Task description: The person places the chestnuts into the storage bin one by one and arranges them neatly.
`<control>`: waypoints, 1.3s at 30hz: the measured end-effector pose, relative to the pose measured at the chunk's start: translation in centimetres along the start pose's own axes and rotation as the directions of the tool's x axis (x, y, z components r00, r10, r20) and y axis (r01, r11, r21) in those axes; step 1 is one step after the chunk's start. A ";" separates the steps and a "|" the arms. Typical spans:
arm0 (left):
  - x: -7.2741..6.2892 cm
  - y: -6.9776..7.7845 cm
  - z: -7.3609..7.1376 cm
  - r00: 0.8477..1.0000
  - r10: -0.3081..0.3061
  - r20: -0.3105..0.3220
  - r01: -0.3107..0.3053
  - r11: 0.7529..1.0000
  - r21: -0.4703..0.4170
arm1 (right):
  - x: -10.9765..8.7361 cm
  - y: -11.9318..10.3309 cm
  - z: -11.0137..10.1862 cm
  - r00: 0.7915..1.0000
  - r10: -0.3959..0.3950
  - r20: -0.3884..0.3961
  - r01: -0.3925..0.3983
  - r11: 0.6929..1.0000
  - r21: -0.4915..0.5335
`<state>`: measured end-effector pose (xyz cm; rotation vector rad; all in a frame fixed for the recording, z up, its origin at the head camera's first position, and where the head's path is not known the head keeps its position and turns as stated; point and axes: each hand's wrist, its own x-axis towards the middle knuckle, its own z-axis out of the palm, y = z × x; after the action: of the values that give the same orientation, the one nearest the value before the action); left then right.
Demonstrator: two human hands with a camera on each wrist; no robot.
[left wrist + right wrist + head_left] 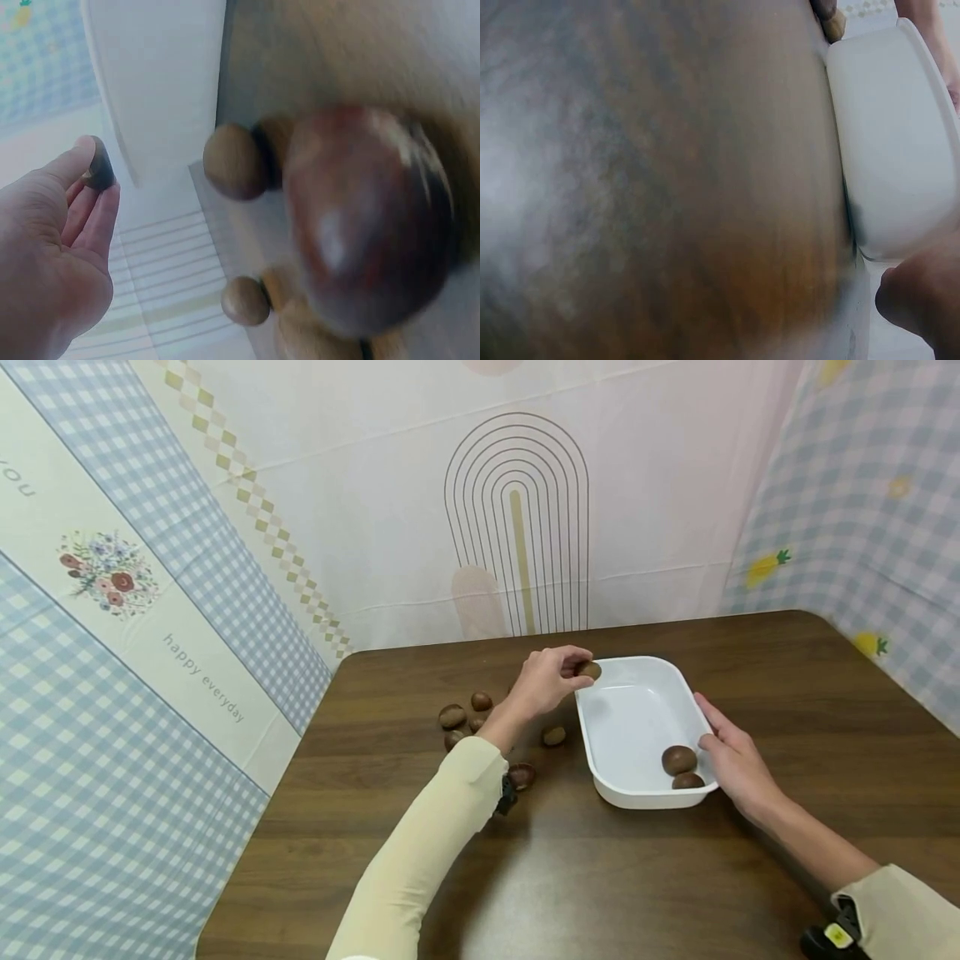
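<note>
My left hand (542, 682) pinches a brown chestnut (590, 671) between thumb and fingertips, above the left rim of a white rectangular dish (626, 718). The left wrist view shows this held chestnut (100, 166) too. With the thumb at the rim and the fingers outside, my right hand (738, 768) grips the dish's right side. Two chestnuts (678, 760) lie inside, at the near right corner. Several loose chestnuts (452, 717) are on the table left of the dish, some partly hidden behind my left forearm. One large chestnut (367, 217) appears close up in the left wrist view.
Everything stands on a dark brown wooden table (600, 877) with rounded far corners. A patterned cloth (660, 527) hangs behind it, and blue checked cloth (97, 760) hangs at the left. A single chestnut (553, 736) sits close to the dish's left wall.
</note>
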<state>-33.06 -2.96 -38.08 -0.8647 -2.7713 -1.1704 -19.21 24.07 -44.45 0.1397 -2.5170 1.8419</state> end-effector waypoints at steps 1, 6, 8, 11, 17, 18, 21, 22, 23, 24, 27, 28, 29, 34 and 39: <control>0.0 0.1 0.2 1.000 0.000 0.003 0.000 1.000 0.004 | 0.0 0.0 0.0 1.000 -0.001 -0.001 0.001 1.000 0.001; 0.2 0.8 1.6 1.000 -0.004 0.024 0.003 0.999 0.040 | 0.0 -0.1 0.0 1.000 -0.001 0.000 0.001 1.000 0.009; 0.3 1.2 2.3 0.999 0.002 0.038 -0.004 0.998 0.061 | 0.0 -0.1 0.0 1.000 -0.003 -0.001 0.003 1.000 0.008; 0.3 1.6 3.5 0.997 0.019 0.070 -0.025 0.996 0.087 | 0.0 0.0 0.0 1.000 0.000 -0.008 0.000 1.000 -0.001; 0.3 2.5 5.4 0.989 0.100 0.106 -0.115 0.982 0.149 | 0.1 0.1 0.1 1.000 0.006 -0.012 -0.006 1.000 -0.007; 0.3 2.8 5.6 0.988 0.114 0.107 -0.131 0.978 0.163 | 0.2 0.1 0.1 1.000 0.005 -0.011 -0.005 1.000 -0.009; 0.3 3.4 6.1 0.984 0.140 0.108 -0.159 0.966 0.202 | 0.3 0.1 0.1 1.000 0.000 -0.012 0.000 1.000 -0.019; 0.4 3.6 6.2 0.984 0.140 0.108 -0.160 0.963 0.217 | 0.3 0.1 0.1 1.000 -0.005 -0.013 0.004 1.000 -0.021; 0.4 3.7 6.3 0.985 0.135 0.109 -0.158 0.959 0.235 | 0.3 0.1 0.1 1.000 -0.007 -0.015 0.007 1.000 -0.024; 0.4 3.9 6.4 0.985 0.130 0.110 -0.154 0.955 0.252 | 0.3 0.1 0.1 1.000 -0.010 -0.016 0.009 1.000 -0.025; 0.5 4.4 6.7 0.988 0.106 0.110 -0.134 0.945 0.299 | 0.4 0.1 0.1 1.000 -0.020 -0.023 0.019 1.000 -0.024; 0.5 4.5 6.8 0.989 0.098 0.112 -0.129 0.941 0.313 | 0.3 0.1 0.1 0.999 -0.021 -0.024 0.021 1.000 -0.021; 0.6 4.7 6.9 0.989 0.092 0.114 -0.125 0.937 0.325 | 0.3 0.2 0.1 0.999 -0.022 -0.024 0.022 1.000 -0.017; 0.6 5.3 7.8 0.991 0.066 0.120 -0.105 0.931 0.350 | 0.3 0.2 0.1 0.999 -0.023 -0.023 0.022 1.000 -0.008; 0.6 5.8 8.7 0.991 0.031 0.131 -0.076 0.931 0.357 | 0.2 0.2 0.2 0.999 -0.029 -0.031 0.028 1.000 -0.004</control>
<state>-28.99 6.39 -40.36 -0.9886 -2.8988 -0.5830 -19.42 23.92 -44.67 0.1451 -2.4845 1.8150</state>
